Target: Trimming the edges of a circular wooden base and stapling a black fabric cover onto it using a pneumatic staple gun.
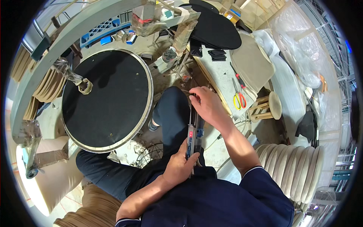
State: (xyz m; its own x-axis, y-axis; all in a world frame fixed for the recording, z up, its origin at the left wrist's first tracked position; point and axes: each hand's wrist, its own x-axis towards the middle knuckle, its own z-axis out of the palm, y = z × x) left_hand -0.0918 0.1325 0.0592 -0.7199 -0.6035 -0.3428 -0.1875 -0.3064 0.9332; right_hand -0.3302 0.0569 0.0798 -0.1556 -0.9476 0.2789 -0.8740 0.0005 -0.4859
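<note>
In front of my body, my left hand (178, 167) is wrapped round a narrow metal tool with a blue part, which looks like a staple gun (191, 138). The tool points away from me, above my raised right knee. My right hand (208, 106) is at its far end, thumb and fingers pinched together on a small dark piece, too hidden to name. To the left stands a round black panel (107, 98) with a pale rim and a few small fittings on its face.
On the bench (211, 73) at right lie yellow-and-red scissors (239, 99), a red-handled screwdriver (238, 76), black strips (217, 55) and stacked black panels (215, 28). A wooden stool (270, 106) and beige rolled cushions (293, 172) stand right. A curved frame (64, 34) arches at left.
</note>
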